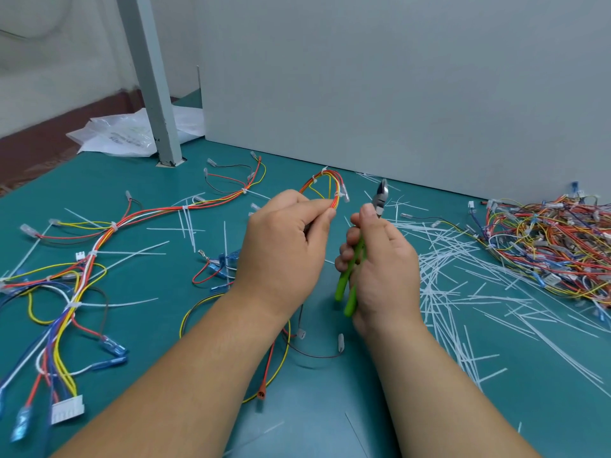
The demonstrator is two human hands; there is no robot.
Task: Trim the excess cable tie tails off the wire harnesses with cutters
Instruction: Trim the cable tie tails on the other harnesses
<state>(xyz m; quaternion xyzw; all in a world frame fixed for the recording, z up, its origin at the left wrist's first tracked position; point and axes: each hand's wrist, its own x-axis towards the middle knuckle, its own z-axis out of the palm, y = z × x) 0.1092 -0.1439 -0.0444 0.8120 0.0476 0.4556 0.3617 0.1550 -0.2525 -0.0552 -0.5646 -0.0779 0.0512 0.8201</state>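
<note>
My left hand [284, 246] pinches a looped harness of red, orange and yellow wires [325, 185] just above the table's middle; white cable ties sit on the loop. My right hand [383, 259] grips the green-handled cutters [352, 269], whose metal jaws [380, 196] point up and stand a short way right of the loop, apart from it. A long harness [99, 239] with white tie tails sticking out sprawls across the teal table [330, 408] at the left.
A heap of harnesses [545, 246] lies at the right edge. Cut white tie tails [456, 276] litter the table's right side. A grey panel wall [396, 94] stands behind, a grey post [155, 94] and a plastic bag [125, 133] at back left.
</note>
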